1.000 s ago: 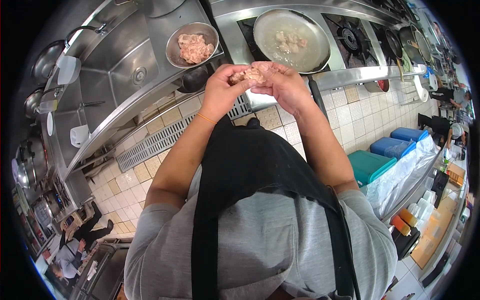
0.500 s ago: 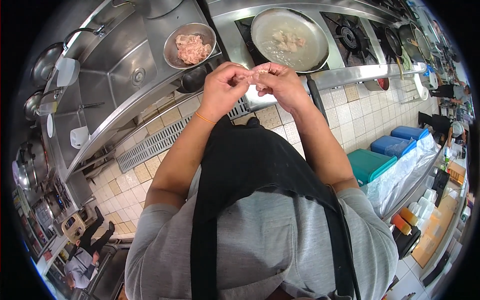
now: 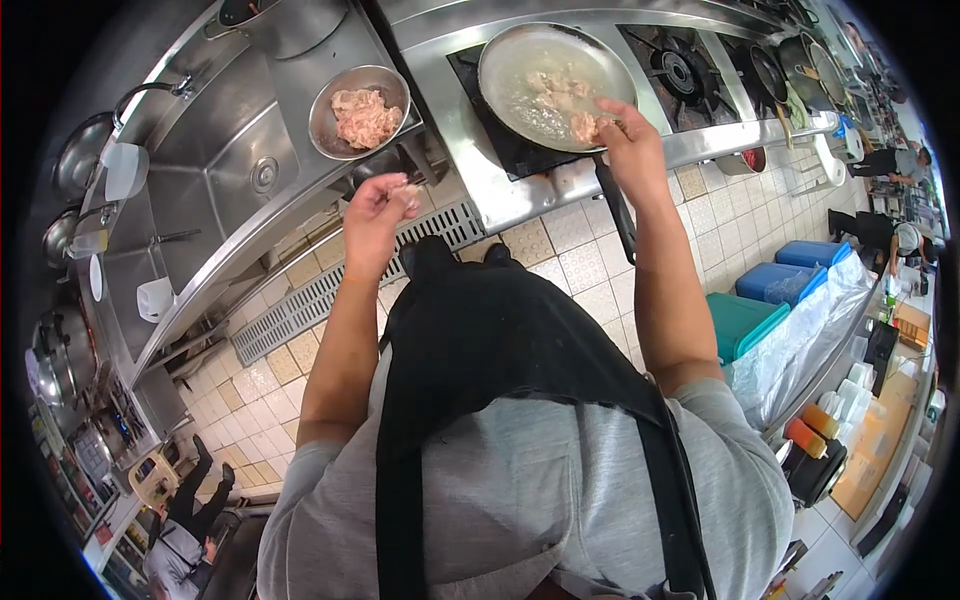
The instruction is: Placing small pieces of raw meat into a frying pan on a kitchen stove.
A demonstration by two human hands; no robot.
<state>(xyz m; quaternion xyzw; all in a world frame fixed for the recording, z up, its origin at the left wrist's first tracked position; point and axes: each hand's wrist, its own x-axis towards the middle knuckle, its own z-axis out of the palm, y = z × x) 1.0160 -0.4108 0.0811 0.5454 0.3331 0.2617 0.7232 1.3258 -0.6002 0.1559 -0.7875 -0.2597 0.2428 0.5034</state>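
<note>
A wide frying pan (image 3: 515, 105) sits on the stove, with bubbling pale liquid and several lumps of meat (image 3: 558, 90) in it. At its near right rim, my right hand (image 3: 635, 150) pinches a small pinkish piece of raw meat (image 3: 585, 126) low over the pan. My left hand (image 3: 372, 225) is off to the left in front of the counter edge, thumb and fingers closed on another pale bit of raw meat (image 3: 408, 196). Beyond it stands a steel bowl (image 3: 322, 130) holding a heap of raw, ground-looking meat (image 3: 365, 118).
The pan's dark handle (image 3: 614, 210) juts toward me beside my right forearm. Right of the pan is an unused burner (image 3: 680, 75). A steel sink (image 3: 225, 165) lies left of the bowl, with a large pot (image 3: 295, 25) behind. Lidded bins (image 3: 745, 325) stand at right; other people are farther off.
My hands, together in front of the pan before, have parted. The right moved right to the pan's rim with a piece of meat; the left drew back left toward the bowl.
</note>
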